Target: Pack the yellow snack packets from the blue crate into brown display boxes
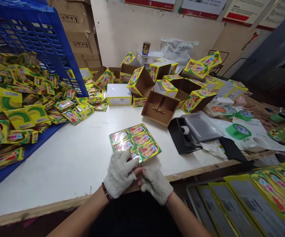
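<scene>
Head view: a glossy, film-covered block of small printed boxes (143, 140) lies flat on the white tabletop (58, 164), set askew near its front edge, with 6 printed faces showing; the left hand (120, 172), in a pale knitted glove with bare fingertips, has its fingers curled over the block's near corner; the right hand (157, 185), gloved alike, is curled just beside it, fingertips meeting those of the left; whether either hand pinches anything between the fingers, I cannot tell.

The step in hand looks like fine fingertip work at the block's near edge; it would go best with the block resting fully on the tabletop, 1 hand steadying the corner lightly so that the rows keep square and the film does not wrinkle or tear; bare fingertips should feel a loose edge better than the knit, which could snag.

To the right, the black tape dispenser (182, 138) and the stack of clear film (203, 126) lie within easy reach; the open brown carton (160, 107) stands tilted beyond the block, so pushing forward too far could bump it.
</scene>
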`<action>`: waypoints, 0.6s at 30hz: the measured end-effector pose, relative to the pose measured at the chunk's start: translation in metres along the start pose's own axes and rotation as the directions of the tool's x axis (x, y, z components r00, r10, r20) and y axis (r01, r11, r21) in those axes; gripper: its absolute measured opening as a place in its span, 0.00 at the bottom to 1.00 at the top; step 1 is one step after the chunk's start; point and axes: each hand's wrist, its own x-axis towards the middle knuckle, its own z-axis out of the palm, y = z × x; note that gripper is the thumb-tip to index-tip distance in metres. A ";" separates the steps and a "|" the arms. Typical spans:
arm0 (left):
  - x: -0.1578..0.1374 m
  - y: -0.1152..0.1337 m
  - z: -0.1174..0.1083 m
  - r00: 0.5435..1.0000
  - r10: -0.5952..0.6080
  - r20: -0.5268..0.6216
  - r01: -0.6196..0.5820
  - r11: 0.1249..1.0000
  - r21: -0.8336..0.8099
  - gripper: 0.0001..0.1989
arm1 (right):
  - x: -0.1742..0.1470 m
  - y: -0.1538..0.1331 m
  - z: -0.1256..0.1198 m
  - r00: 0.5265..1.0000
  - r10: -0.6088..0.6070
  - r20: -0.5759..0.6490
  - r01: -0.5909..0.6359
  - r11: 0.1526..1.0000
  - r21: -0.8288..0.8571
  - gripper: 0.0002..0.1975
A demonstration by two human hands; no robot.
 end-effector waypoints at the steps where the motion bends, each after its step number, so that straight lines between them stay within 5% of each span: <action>1: -0.001 0.002 0.005 0.999 -0.018 -0.040 0.018 1.000 0.020 0.11 | -0.002 -0.002 -0.003 0.999 0.049 -0.010 -0.049 0.999 0.019 0.25; 4: -0.004 0.007 0.011 0.995 -0.028 -0.091 0.033 0.998 0.049 0.04 | -0.007 -0.014 -0.010 0.985 0.097 -0.140 -0.099 0.995 -0.010 0.26; 7: 0.001 0.001 -0.003 1.000 -0.012 -0.002 0.012 0.999 -0.051 0.03 | -0.001 -0.035 -0.016 0.969 0.030 -0.245 -0.075 0.981 -0.178 0.22; 11: 0.023 -0.044 -0.020 0.985 -0.159 -0.066 0.144 0.972 -0.185 0.11 | 0.027 -0.077 -0.026 0.955 -0.139 -0.261 -0.035 0.822 -0.568 0.14; 14: 0.028 -0.075 -0.017 0.963 -0.261 -0.072 0.235 0.937 -0.257 0.13 | 0.050 -0.106 -0.032 0.901 -0.300 -0.314 0.020 0.752 -0.659 0.09; 16: 0.014 -0.073 -0.011 0.971 -0.239 -0.013 0.221 0.917 -0.332 0.13 | 0.056 -0.114 -0.031 0.814 -0.521 -0.258 0.130 0.596 -0.793 0.11; 18: -0.009 -0.055 -0.005 0.979 -0.203 -0.013 0.186 0.919 -0.348 0.14 | 0.050 -0.111 -0.029 0.729 -0.680 0.079 0.309 0.225 -0.924 0.14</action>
